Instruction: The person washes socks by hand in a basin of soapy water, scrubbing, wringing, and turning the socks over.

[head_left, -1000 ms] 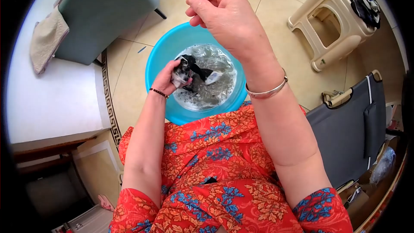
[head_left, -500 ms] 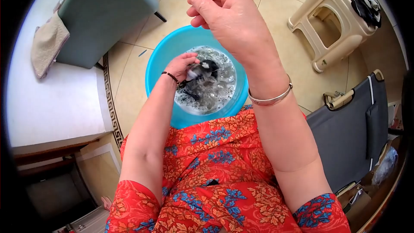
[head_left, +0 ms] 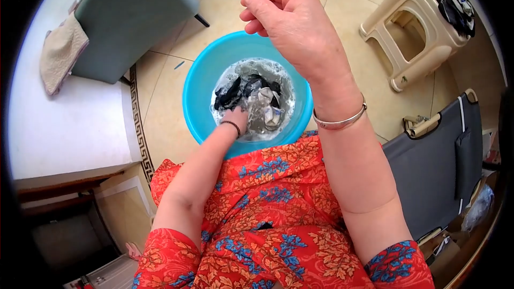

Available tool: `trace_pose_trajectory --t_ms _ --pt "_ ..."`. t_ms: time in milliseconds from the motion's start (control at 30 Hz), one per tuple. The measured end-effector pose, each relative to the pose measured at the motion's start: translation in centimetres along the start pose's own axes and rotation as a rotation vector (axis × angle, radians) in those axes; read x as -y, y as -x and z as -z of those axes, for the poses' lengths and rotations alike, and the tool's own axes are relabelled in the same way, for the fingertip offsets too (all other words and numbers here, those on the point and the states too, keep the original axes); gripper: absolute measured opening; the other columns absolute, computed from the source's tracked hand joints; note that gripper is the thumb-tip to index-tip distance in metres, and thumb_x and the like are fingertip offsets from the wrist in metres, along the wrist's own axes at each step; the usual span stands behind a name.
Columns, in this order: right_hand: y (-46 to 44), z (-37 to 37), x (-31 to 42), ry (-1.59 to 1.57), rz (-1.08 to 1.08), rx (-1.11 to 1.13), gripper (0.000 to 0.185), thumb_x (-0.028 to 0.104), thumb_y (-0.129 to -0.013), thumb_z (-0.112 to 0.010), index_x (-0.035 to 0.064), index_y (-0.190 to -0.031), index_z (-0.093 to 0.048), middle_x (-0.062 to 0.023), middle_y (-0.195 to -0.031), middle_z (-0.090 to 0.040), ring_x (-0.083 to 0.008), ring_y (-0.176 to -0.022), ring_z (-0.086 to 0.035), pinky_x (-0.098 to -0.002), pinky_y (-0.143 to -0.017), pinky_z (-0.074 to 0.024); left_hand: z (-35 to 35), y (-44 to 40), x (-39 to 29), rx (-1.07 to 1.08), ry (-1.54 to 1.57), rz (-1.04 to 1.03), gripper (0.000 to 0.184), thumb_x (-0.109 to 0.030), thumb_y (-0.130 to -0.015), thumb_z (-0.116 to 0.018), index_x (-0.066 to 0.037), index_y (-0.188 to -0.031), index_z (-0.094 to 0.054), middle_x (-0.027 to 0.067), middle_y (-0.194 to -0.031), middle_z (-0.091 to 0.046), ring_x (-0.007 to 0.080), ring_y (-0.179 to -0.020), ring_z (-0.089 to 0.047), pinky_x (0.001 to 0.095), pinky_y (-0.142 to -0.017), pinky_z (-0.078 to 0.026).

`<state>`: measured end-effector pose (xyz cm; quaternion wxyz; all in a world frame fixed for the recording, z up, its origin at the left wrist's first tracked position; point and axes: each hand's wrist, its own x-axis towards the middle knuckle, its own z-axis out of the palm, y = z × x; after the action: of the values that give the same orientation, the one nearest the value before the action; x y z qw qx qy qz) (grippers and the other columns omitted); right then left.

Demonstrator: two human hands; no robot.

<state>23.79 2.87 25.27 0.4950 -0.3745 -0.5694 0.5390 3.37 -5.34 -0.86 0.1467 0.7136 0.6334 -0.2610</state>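
The grip of the left hand (head_left: 236, 119) cannot be told with certainty: its fingertips are hidden by the foamy water (head_left: 256, 120), so it cannot be said whether any cloth is held there. The right hand (head_left: 300, 27) is raised above the far right edge of the basin (head_left: 193, 93); its fingers are loosely curled, with a narrow gap at the thumb, and nothing is seen in it.

The wet cloths are contained in the basin. The dark cloth (head_left: 229, 95) is placed toward the left edge, just beyond the left fingers, and the pale cloth (head_left: 267, 99) is placed right of the middle, partly covered by water. For good handling, it seems best that one piece be taken at a time, by a broad fold rather than by a corner, and that it be moved below the water line, so that less water is thrown over the rim. Since wet cloth is probably heavy and slippery, a firm pinch would be advised; a steadying could be given to the rim by the right hand.

Outside the basin, a cream stool (head_left: 436, 27) is seen on the tiled floor (head_left: 166, 96), with a dark bundle (head_left: 455, 10) laid upon it.
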Motion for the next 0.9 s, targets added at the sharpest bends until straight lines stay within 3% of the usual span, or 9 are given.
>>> trace_pose_trajectory --t_ms 100,200,233,300,400,600,700,800,900 --pt "-0.2 -0.5 -0.5 -0.019 0.021 -0.016 0.023 0.019 -0.085 -0.056 -0.0035 -0.085 -0.062 -0.0076 -0.073 -0.063 -0.0122 -0.066 -0.06 -0.0256 -0.062 -0.0477 -0.7 -0.8 0.9 0.282 0.037 -0.022 0.029 -0.018 -0.077 -0.06 -0.006 -0.103 -0.062 0.0169 -0.108 -0.06 0.0315 -0.099 -0.058 0.041 -0.086 -0.047" --pt "0.0 -0.8 -0.6 -0.026 0.044 -0.005 0.024 0.017 -0.083 -0.054 -0.0055 -0.079 -0.061 -0.009 -0.065 -0.062 -0.0143 -0.061 -0.06 -0.028 -0.06 -0.0479 1.3 0.2 3.1 -0.013 0.647 -0.146 0.022 -0.022 -0.081 -0.058 -0.004 -0.092 -0.064 0.0152 -0.096 -0.065 0.03 -0.088 -0.061 0.0378 -0.077 -0.047" --pt "0.1 -0.8 -0.6 -0.002 0.043 0.015 0.024 0.017 -0.083 -0.054 -0.0055 -0.078 -0.061 -0.0091 -0.065 -0.061 -0.0144 -0.062 -0.06 -0.0283 -0.06 -0.0478 1.6 0.4 4.2 -0.157 0.847 -0.16 0.022 -0.024 -0.083 -0.058 -0.007 -0.093 -0.064 0.008 -0.087 -0.065 0.0208 -0.077 -0.06 0.0326 -0.068 -0.047" --pt "0.2 -0.7 -0.5 0.045 0.017 0.043 0.023 0.018 -0.084 -0.056 -0.004 -0.085 -0.062 -0.0072 -0.071 -0.062 -0.0121 -0.065 -0.059 -0.0258 -0.062 -0.0473 6.2 3.2 4.1 0.004 1.424 0.084 0.018 -0.025 -0.09 -0.053 -0.012 -0.095 -0.064 -0.004 -0.08 -0.059 0.0057 -0.069 -0.05 0.0223 -0.061 -0.041" --pt "-0.1 -1.4 -1.6 0.132 0.009 0.096 0.023 0.019 -0.084 -0.058 -0.0028 -0.091 -0.063 -0.0052 -0.077 -0.063 -0.0101 -0.07 -0.058 -0.0236 -0.064 -0.0468 8.2 5.1 5.1 -0.104 1.874 0.008 0.018 -0.026 -0.092 -0.052 -0.011 -0.099 -0.06 -0.0033 -0.083 -0.057 0.007 -0.074 -0.053 0.0227 -0.065 -0.042" --pt "1.3 -4.2 -6.1 0.517 0.122 0.25 0.03 0.018 -0.078 -0.064 -0.0017 -0.099 -0.06 -0.0131 -0.085 -0.064 -0.0247 -0.078 -0.061 -0.0316 -0.072 -0.0488 11.7 7.5 6.2 -0.205 2.283 -0.375 0.02 -0.022 -0.093 -0.05 -0.005 -0.102 -0.054 0.0017 -0.088 -0.056 0.0124 -0.082 -0.056 0.0307 -0.078 -0.047" --pt "2.3 -5.7 -10.8 0.825 0.358 0.243 0.035 0.016 -0.074 -0.067 0.0003 -0.104 -0.059 -0.0178 -0.09 -0.063 -0.0313 -0.08 -0.06 -0.0357 -0.077 -0.048 13.4 8.2 6.1 -0.256 2.347 -0.456 0.019 -0.022 -0.094 -0.049 -0.005 -0.101 -0.054 0.0024 -0.089 -0.056 0.0138 -0.084 -0.056 0.0309 -0.079 -0.047" --pt "2.3 -6.7 -14.1 0.84 0.284 0.359 0.034 0.013 -0.072 -0.068 0.001 -0.103 -0.06 -0.0187 -0.087 -0.063 -0.0331 -0.081 -0.06 -0.0367 -0.079 -0.0469 14.4 8.5 6.3 -0.273 2.385 -0.567 0.019 -0.021 -0.094 -0.048 -0.004 -0.102 -0.054 0.0029 -0.089 -0.056 0.0149 -0.085 -0.056 0.0325 -0.081 -0.047" --pt "1.1 -6.9 -16.2 0.476 -0.199 0.449 0.027 0.018 -0.075 -0.067 0.0012 -0.096 -0.063 -0.0172 -0.081 -0.065 -0.0314 -0.075 -0.061 -0.038 -0.073 -0.0463 14.0 7.8 7.3 -0.227 2.37 -0.648 0.023 -0.023 -0.095 -0.047 -0.003 -0.107 -0.053 0.0057 -0.097 -0.057 0.0173 -0.091 -0.056 0.0353 -0.085 -0.046"
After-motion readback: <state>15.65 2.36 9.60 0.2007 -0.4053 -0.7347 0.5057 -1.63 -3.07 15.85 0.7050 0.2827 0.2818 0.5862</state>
